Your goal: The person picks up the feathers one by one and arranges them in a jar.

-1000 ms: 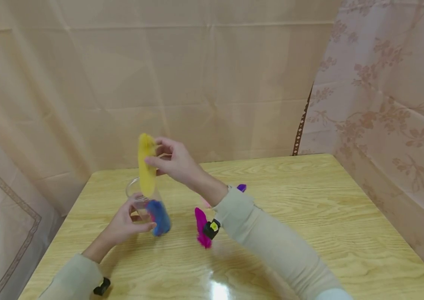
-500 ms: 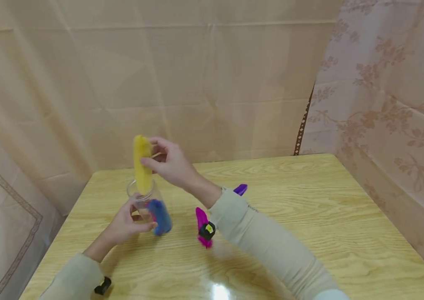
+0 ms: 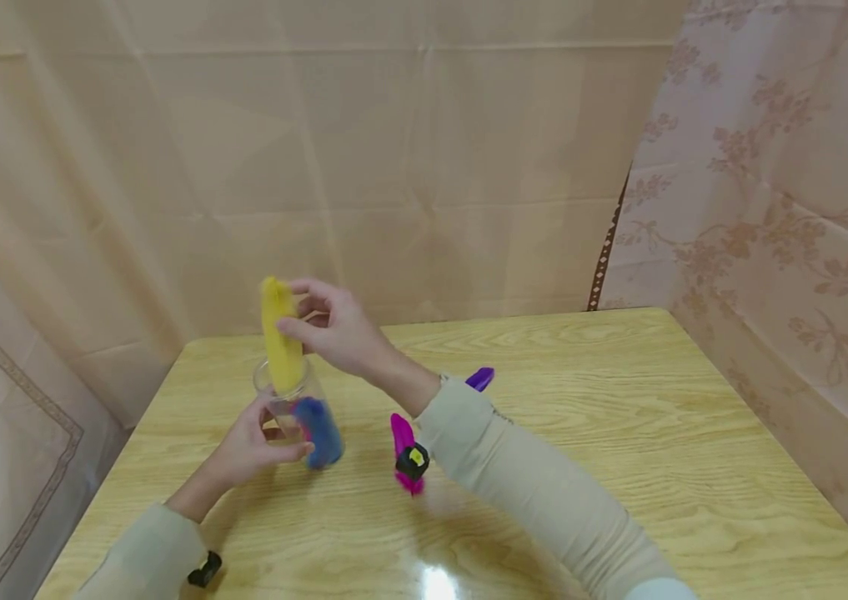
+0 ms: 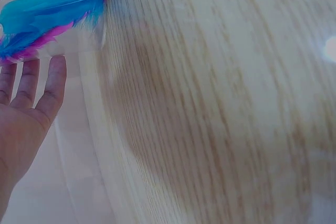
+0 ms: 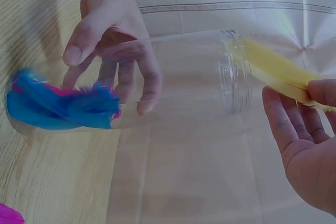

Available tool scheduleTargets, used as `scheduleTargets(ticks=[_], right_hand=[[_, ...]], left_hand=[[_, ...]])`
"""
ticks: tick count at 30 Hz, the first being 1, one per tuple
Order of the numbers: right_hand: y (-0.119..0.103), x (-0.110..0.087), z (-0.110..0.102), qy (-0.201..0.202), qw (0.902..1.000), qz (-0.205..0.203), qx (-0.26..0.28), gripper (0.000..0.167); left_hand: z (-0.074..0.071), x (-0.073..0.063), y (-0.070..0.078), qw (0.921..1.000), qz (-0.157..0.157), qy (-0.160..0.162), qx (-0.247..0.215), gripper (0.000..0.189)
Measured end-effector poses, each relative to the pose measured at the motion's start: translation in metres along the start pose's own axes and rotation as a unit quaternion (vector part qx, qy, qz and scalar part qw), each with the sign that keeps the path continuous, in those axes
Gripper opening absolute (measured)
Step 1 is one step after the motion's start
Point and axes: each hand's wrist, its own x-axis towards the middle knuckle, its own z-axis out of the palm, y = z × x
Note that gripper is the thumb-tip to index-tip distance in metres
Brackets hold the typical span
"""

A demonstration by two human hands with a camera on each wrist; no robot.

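My left hand (image 3: 251, 446) grips a clear jar (image 5: 184, 72) round its side, fingers behind and thumb in front. The jar's threaded mouth is uncovered. Blue feathers (image 5: 58, 106) and a magenta one lie in its bottom part; they also show in the left wrist view as blue feathers (image 4: 52, 6) above my fingertips (image 4: 58, 66). Between the thumb and fingers of my right hand (image 3: 337, 329) is a yellow feather (image 3: 283, 342), held upright over the jar. Its lower end sits within the mouth, as the right wrist view shows too.
On the wooden table (image 3: 619, 450) a magenta feather (image 3: 403, 433) lies partly behind the black wrist camera (image 3: 412, 460). A purple feather (image 3: 480, 378) lies farther back, beside the right sleeve. Beige curtain (image 3: 363, 167) hangs behind the table, patterned cloth (image 3: 791, 208) on the right.
My right hand has moved slightly left with the yellow feather, bringing its lower end down from above the jar into the mouth. My left hand and the jar have stayed almost still.
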Motion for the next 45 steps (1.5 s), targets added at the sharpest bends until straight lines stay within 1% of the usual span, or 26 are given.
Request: scheduleTargets(ticks=[5,9,12,16,19,24,26,29,31,33,35,39,45], right_hand=[[0.001,-0.001,0.002,-0.01,0.9999,0.002,-0.002,0.027],[0.002,-0.001,0.003,-0.007,0.9997,-0.004,-0.023,0.024],[0.002,-0.002,0.005,-0.004,0.9991,-0.009,-0.041,0.024],[0.003,-0.002,0.006,-0.005,0.9983,-0.015,-0.056,0.033],[0.004,-0.002,0.006,-0.009,0.9983,-0.015,-0.056,0.04],[0.006,-0.001,0.006,-0.017,0.9984,-0.016,-0.052,0.041],[0.007,-0.001,0.006,-0.018,0.9975,-0.029,-0.062,0.048],[0.008,0.0,0.006,-0.019,0.9949,-0.061,-0.078,0.062],[0.009,0.0,0.006,-0.02,0.9929,-0.081,-0.085,0.067],[0.009,-0.001,0.006,-0.024,0.9919,-0.089,-0.088,0.065],[0.008,-0.001,0.006,-0.03,0.9921,-0.085,-0.087,0.06],[0.008,-0.002,0.008,-0.03,0.9931,-0.066,-0.092,0.052],[0.009,-0.001,0.011,-0.023,0.9922,-0.066,-0.104,0.037]], left_hand=[[-0.001,-0.001,0.0,0.9999,-0.01,0.0,0.009,0.081],[0.0,-0.002,0.001,0.9997,-0.017,0.004,0.014,0.08],[0.0,-0.002,0.001,0.9997,-0.023,0.006,0.006,0.077],[0.001,-0.003,0.002,0.9995,-0.032,0.007,-0.005,0.073],[0.001,-0.003,0.002,0.9993,-0.035,0.007,-0.007,0.072],[0.0,-0.002,0.001,0.9993,-0.037,0.006,-0.008,0.072],[0.0,-0.002,0.001,0.9993,-0.037,0.005,-0.008,0.072],[0.0,-0.002,0.003,0.9993,-0.037,0.006,-0.008,0.072],[0.0,-0.002,0.004,0.9993,-0.038,0.006,-0.006,0.072],[0.0,-0.002,0.004,0.9992,-0.039,0.006,-0.005,0.072],[0.0,-0.002,0.003,0.9992,-0.04,0.004,-0.004,0.073],[-0.001,-0.002,0.003,0.9991,-0.042,-0.001,-0.007,0.073],[-0.001,-0.003,0.006,0.9988,-0.047,-0.002,-0.011,0.072]])
